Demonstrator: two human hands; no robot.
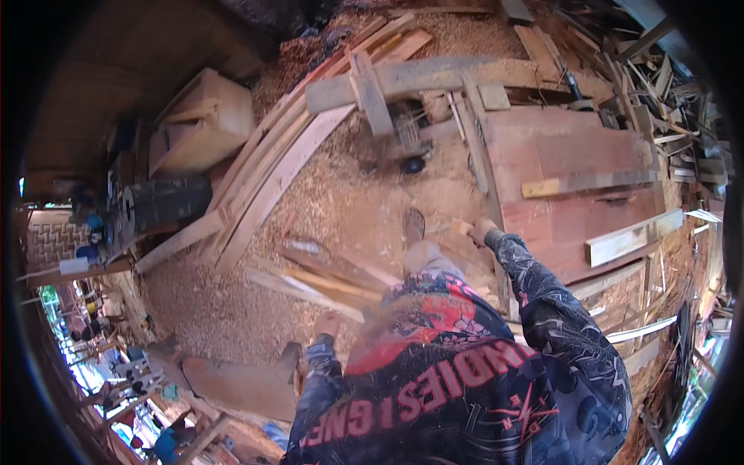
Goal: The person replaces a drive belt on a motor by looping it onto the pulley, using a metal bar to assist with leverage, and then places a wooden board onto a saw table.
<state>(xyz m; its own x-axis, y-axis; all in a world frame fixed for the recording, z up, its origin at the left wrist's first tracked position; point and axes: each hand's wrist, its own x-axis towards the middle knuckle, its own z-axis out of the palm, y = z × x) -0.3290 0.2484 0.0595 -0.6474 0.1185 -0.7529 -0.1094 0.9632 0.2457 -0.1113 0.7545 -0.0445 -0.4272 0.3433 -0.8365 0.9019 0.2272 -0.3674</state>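
My right hand reaches out beside a reddish-brown wooden panel, its fingers closed on a small pale piece of wood. The lower part of that piece is hard to make out. My left hand hangs low by my side, close to the ends of several loose boards lying on the sawdust. Its fingers are too small and blurred to read. To the right, the large panel carries a yellowish wooden strip and a pale squared length of timber.
Long planks lie in a curved-looking stack at the left, near a pale wooden box. A thick beam crosses the far side. Sawdust covers the ground, and scrap wood is heaped at far right.
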